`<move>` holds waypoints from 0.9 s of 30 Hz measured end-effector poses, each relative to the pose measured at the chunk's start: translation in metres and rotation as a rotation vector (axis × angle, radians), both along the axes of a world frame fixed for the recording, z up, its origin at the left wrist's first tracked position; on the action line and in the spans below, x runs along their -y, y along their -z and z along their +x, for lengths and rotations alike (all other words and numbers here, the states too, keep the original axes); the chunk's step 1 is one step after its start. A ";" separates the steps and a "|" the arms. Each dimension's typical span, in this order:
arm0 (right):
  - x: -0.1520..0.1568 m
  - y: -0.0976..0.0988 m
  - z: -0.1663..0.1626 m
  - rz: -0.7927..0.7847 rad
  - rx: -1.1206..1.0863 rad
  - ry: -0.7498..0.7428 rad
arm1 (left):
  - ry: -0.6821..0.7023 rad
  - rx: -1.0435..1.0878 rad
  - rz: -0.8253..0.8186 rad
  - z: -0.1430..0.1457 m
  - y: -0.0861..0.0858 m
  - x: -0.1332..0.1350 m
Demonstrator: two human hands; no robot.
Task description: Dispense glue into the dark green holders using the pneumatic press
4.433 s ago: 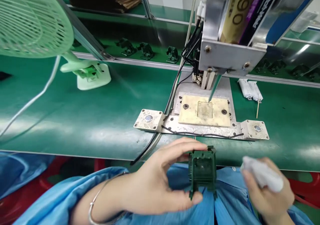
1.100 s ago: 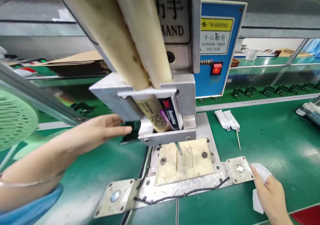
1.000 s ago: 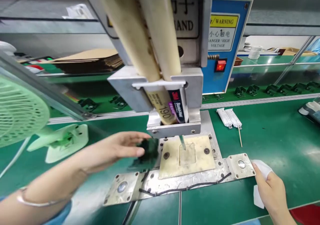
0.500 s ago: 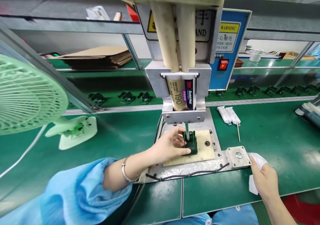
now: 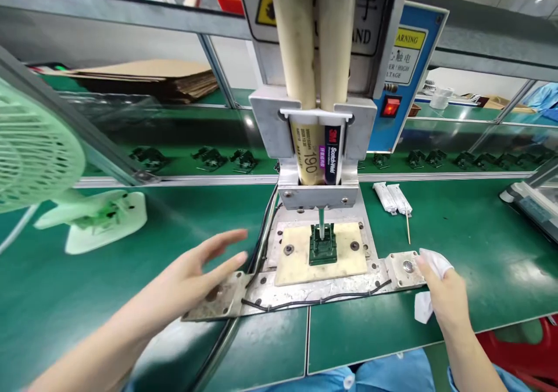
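A small dark green plastic part (image 5: 323, 248) sits in the recess of the cream fixture plate (image 5: 296, 261), right under the dispenser nozzle (image 5: 321, 224). My left hand (image 5: 192, 275) is open with fingers stretched out, hovering over the left button block (image 5: 218, 300) of the metal base. My right hand (image 5: 442, 293) is closed on a white wipe (image 5: 429, 281), and a fingertip reaches the round button on the right block (image 5: 406, 267).
The glue dispenser (image 5: 320, 153) with its two cream cartridges towers over the fixture. A mint-green fan (image 5: 39, 159) stands at the left. White nozzles and a stick (image 5: 394, 199) lie behind. Rows of dark green parts (image 5: 209, 159) line the rear belt.
My left hand has let go of the green part, which now rests in the fixture, and has drawn back left over the button block. My right hand has shifted onto the right button.
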State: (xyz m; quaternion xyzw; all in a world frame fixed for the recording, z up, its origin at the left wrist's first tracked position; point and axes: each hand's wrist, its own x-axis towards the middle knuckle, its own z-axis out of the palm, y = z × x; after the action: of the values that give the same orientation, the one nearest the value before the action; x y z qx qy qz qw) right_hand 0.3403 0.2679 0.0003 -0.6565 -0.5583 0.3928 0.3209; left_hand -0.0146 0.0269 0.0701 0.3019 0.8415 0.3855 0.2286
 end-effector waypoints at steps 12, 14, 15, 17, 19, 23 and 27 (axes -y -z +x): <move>0.002 0.020 -0.012 0.040 -0.096 0.030 | -0.467 0.576 0.402 0.029 0.038 0.020; 0.003 0.022 -0.012 0.035 -0.146 0.018 | -0.494 0.595 0.415 0.029 0.041 0.020; 0.002 0.024 -0.012 0.029 -0.164 0.013 | -0.498 0.601 0.414 0.028 0.042 0.021; 0.001 0.027 -0.011 0.016 -0.171 0.014 | -0.491 0.597 0.415 0.027 0.046 0.022; 0.000 0.029 -0.009 0.010 -0.163 0.018 | -0.475 0.579 0.422 0.025 0.051 0.024; -0.002 0.029 -0.009 0.005 -0.159 0.014 | -0.442 0.555 0.424 0.020 0.058 0.026; -0.001 0.025 -0.012 0.001 -0.139 0.017 | -0.417 0.537 0.422 0.017 0.062 0.027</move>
State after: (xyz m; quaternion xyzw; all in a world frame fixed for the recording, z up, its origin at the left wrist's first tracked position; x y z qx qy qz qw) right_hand 0.3286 0.2691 -0.0244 -0.6322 -0.5294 0.4343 0.3626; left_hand 0.0027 -0.0004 0.0084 0.0533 0.6972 0.6534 0.2902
